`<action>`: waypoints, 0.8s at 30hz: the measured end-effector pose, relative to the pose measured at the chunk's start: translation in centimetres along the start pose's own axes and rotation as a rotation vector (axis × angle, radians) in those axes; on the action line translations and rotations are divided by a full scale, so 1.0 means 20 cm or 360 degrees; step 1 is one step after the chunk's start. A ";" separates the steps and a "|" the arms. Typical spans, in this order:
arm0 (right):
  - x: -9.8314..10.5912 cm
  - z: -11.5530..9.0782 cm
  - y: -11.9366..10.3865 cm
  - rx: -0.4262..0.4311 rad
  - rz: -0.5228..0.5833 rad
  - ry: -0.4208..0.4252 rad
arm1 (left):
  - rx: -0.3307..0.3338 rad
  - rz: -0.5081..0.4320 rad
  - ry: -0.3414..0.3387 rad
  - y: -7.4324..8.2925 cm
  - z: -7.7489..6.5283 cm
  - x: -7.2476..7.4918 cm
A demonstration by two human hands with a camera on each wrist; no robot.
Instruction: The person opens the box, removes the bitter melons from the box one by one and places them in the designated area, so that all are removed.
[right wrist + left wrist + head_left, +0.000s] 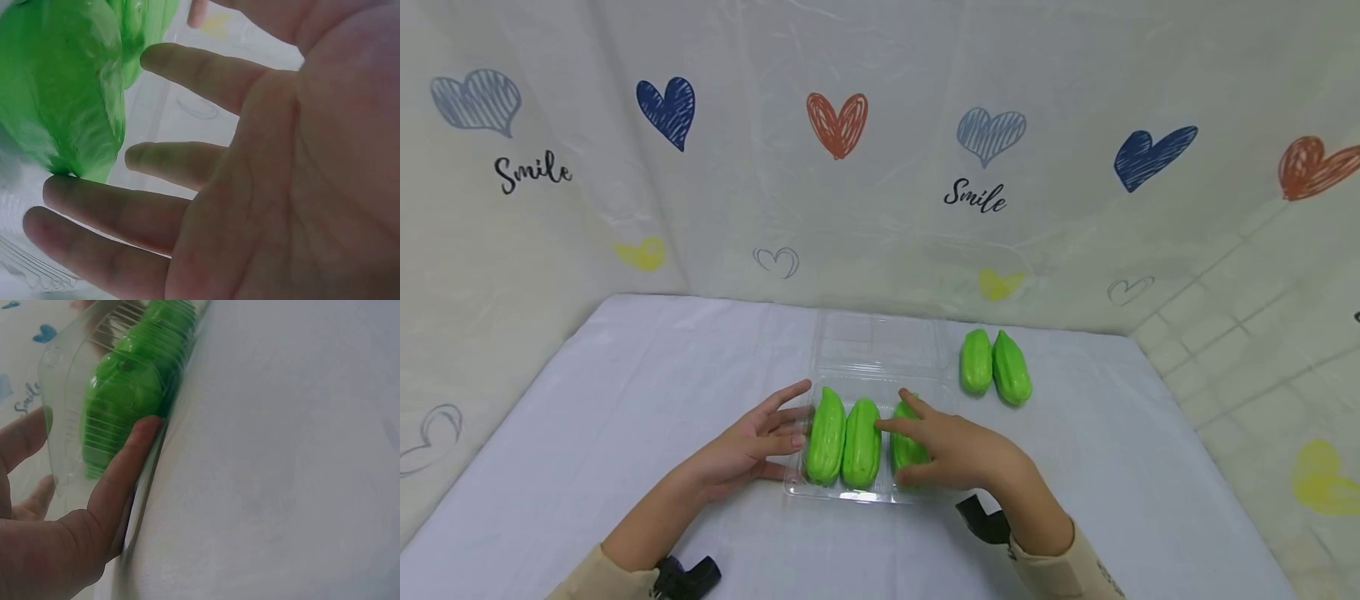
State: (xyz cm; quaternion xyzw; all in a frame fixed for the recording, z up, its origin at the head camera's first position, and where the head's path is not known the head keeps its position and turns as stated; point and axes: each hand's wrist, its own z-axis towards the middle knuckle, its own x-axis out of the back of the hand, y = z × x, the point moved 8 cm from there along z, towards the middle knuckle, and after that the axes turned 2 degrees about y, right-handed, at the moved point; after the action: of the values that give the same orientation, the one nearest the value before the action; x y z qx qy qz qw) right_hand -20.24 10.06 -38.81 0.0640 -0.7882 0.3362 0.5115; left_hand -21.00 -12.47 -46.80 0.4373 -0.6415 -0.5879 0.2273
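A clear plastic clamshell box (872,495) stands on the table with its lid (880,343) folded back. Three green, ridged, elongated fruit-like pieces lie in it: a left one (825,437), a middle one (861,443) and a right one (907,448). My left hand (737,454) rests at the box's left side, its fingers extended along the wall; the left wrist view shows a fingertip (147,425) against the plastic. Over the right piece spreads my right hand (962,450), hiding part of it. In the right wrist view its fingers are straight and apart, with the palm empty.
Two more green pieces, one (976,362) beside the other (1012,368), lie on the white tablecloth (1097,467) right of the lid. Behind the table hangs a pale sheet (895,233) printed with hearts.
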 end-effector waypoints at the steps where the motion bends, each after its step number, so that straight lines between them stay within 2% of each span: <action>1: 0.00 0.00 0.00 0.0005 -0.0003 -0.0010 | 0.0001 -0.0001 -0.0002 0.00 0.00 0.00; 13: -0.02 0.00 -0.02 0.0100 -0.0068 -0.0066 | -0.0009 0.0011 0.0002 0.01 0.00 -0.01; 24: 0.06 -0.02 -0.06 0.0188 -0.0077 0.0117 | -0.0010 0.0012 0.0003 0.01 0.00 0.00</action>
State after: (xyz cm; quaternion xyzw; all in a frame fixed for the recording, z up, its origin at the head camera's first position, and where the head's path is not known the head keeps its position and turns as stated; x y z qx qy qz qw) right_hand -20.00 9.71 -37.21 0.1007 -0.7459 0.3719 0.5433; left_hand -20.94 -12.45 -46.57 0.4348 -0.6411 -0.5886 0.2314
